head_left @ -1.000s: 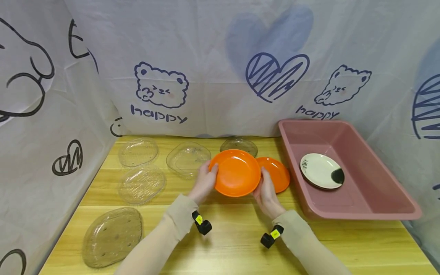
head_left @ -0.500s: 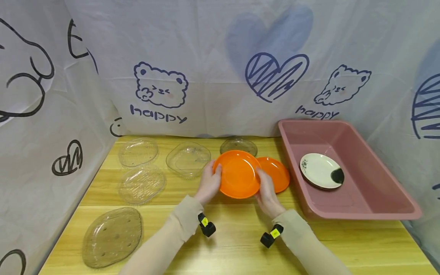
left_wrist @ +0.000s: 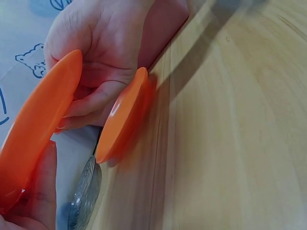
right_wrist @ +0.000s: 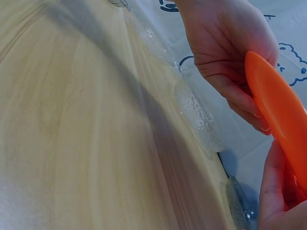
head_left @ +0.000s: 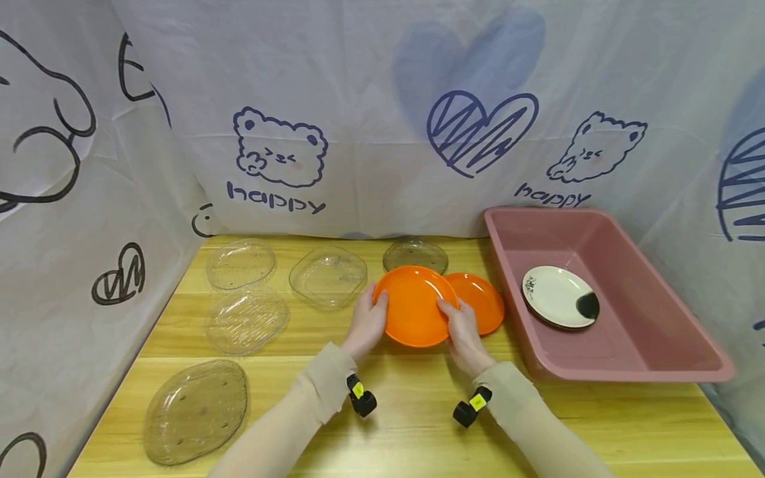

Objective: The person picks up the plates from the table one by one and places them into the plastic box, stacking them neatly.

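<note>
Between my two hands an orange plate [head_left: 415, 307] is held up off the table, its face tilted toward the head camera. My left hand [head_left: 366, 323] grips its left rim, thumb on top and fingers underneath. On the opposite rim my right hand [head_left: 465, 335] pinches it the same way. Both wrist views show the fingers curled beneath the orange plate [left_wrist: 41, 127]. Behind it, a second orange plate [head_left: 483, 304] lies on the table, partly covered by the held one and my right hand.
At the right stands a pink basin [head_left: 651, 318] with a white and black plate [head_left: 558, 295] in it. Clear plates [head_left: 327, 279] lie at the back and left. A brownish transparent plate [head_left: 197, 411] is front left, and a smaller dark one [head_left: 415, 254] sits at the back.
The held plate has shifted slightly right and toward me, with my left hand following. My right thumb has moved onto the plate's upper face.
</note>
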